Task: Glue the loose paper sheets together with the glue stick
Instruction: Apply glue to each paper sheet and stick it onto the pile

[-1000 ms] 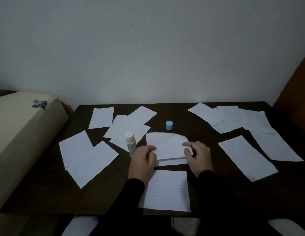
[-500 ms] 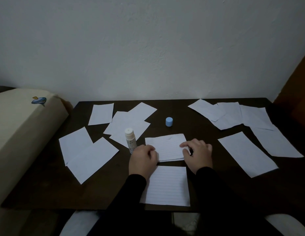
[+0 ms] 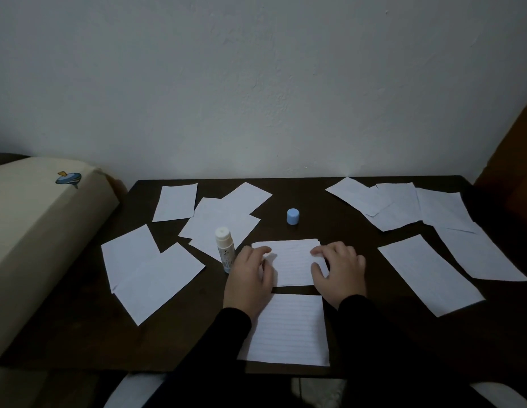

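A small white lined paper sheet (image 3: 291, 262), near the front edge of the dark wooden table (image 3: 79, 319), is pressed flat by the left hand (image 3: 249, 278) and right hand (image 3: 340, 270) (fingers spread), an uncapped white glue stick (image 3: 224, 252) standing just left.

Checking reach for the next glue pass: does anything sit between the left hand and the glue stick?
Nothing visible does. The glue stick stands upright, uncapped, right beside the left hand, which presses on the lined sheet.
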The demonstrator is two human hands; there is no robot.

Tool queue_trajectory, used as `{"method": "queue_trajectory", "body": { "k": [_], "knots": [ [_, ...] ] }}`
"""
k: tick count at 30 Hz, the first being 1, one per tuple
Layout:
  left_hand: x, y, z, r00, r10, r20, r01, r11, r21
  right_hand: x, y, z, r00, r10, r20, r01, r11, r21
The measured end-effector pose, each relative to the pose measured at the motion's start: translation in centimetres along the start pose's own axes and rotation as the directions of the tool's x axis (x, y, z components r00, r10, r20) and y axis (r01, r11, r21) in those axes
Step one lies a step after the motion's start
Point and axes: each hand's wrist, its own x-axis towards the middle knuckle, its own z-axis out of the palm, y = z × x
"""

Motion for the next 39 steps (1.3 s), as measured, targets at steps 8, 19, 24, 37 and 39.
{"method": "queue_trajectory", "body": {
  "k": [8, 19, 24, 37, 39],
  "knots": [
    [2.9, 1.2, 0.7, 0.965, 0.098, 0.242, -0.144, 0.973, 0.181, 2.4, -2.0, -0.4, 0.961, -0.144, 0.236, 0.172, 0.98, -0.102],
    [3.5, 1.8, 2.3, 0.774, -0.17, 0.61, -0.177, 0.867, 0.466, 2.1, -2.2, 1.1, 0.864, -0.109, 0.491, 0.238, 0.949, -0.208],
    [3.1, 2.5, 2.6, 0.75, -0.369, 0.549, 0.02, 0.842, 0.539, 1.6, -2.5, 1.2, 0.883, -0.014, 0.47, 0.134, 0.966, -0.221],
    [2.6, 2.1, 0.8, 0.704, -0.368, 0.607, -0.039, 0.834, 0.55, -0.6, -1.5, -0.1, 0.865, 0.113, 0.488, 0.029, 0.961, -0.274],
    [2.4, 2.1, 0.5, 0.692, -0.357, 0.628, -0.035, 0.852, 0.523, -0.9, -1.4, -0.3, 0.858, 0.122, 0.499, 0.027, 0.959, -0.281]
  ]
}}
